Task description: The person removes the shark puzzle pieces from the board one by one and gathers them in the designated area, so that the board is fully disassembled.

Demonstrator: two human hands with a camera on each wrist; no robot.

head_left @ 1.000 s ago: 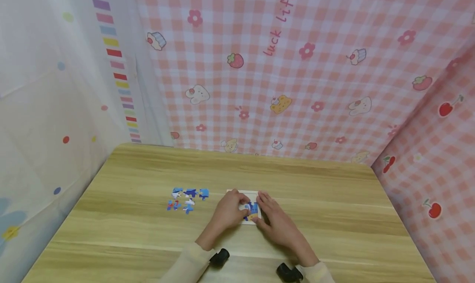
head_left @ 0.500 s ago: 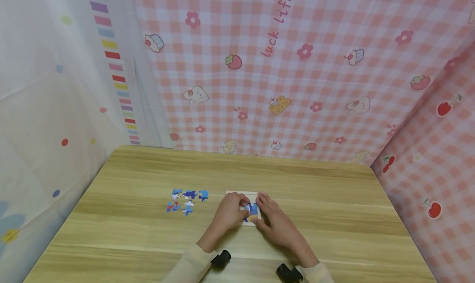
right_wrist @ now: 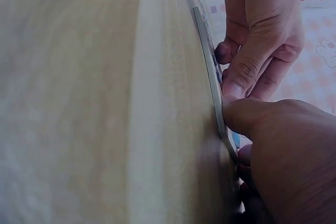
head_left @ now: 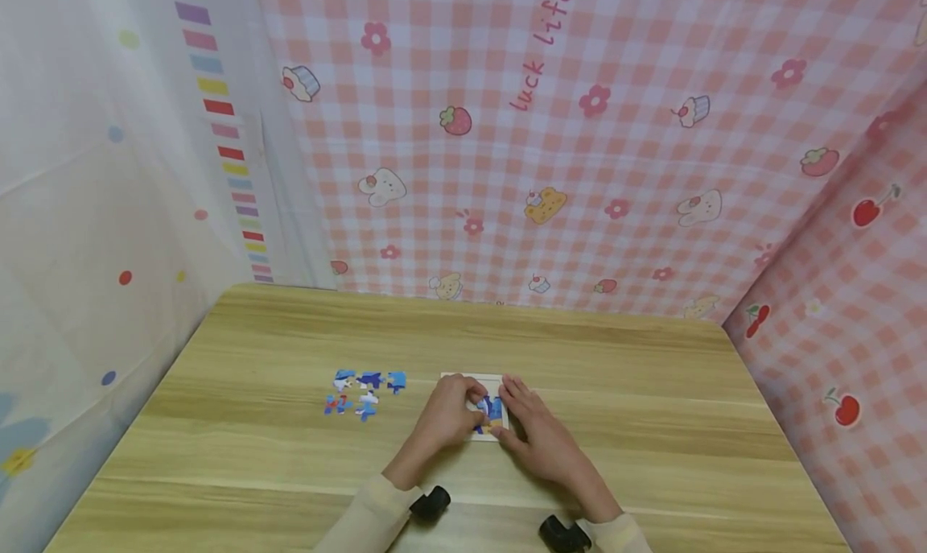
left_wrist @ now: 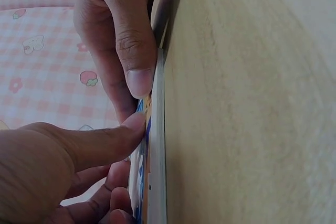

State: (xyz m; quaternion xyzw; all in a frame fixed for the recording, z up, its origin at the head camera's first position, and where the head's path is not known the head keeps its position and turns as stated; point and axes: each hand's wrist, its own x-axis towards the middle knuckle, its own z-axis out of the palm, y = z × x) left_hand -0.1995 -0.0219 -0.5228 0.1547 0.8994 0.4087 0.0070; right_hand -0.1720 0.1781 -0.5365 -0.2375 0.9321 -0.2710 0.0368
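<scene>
Both hands at the puzzle tray, barely any change

Left hand and right hand sit about where they were a second ago. Whole head view drifted slightly down and left; hands and things keep their layout. Puzzle tray lies flat on the surface, lower centre of the frame, between the hands. Fitted pieces, blue with some yellow, show inside its right part; top strip of the tray shows pale.

Left hand: bent over the tray's left part, thumb and forefinger a narrow gap apart, thumb touching the puzzle; can't tell if a piece is pinched. Right hand: fairly straight fingers along the tray's right edge, thumb at the lower right corner, spread moderately wide, steadying contact only.

Loose pieces, blue, white and red, lie left of the tray, same arrangement as before.
</scene>
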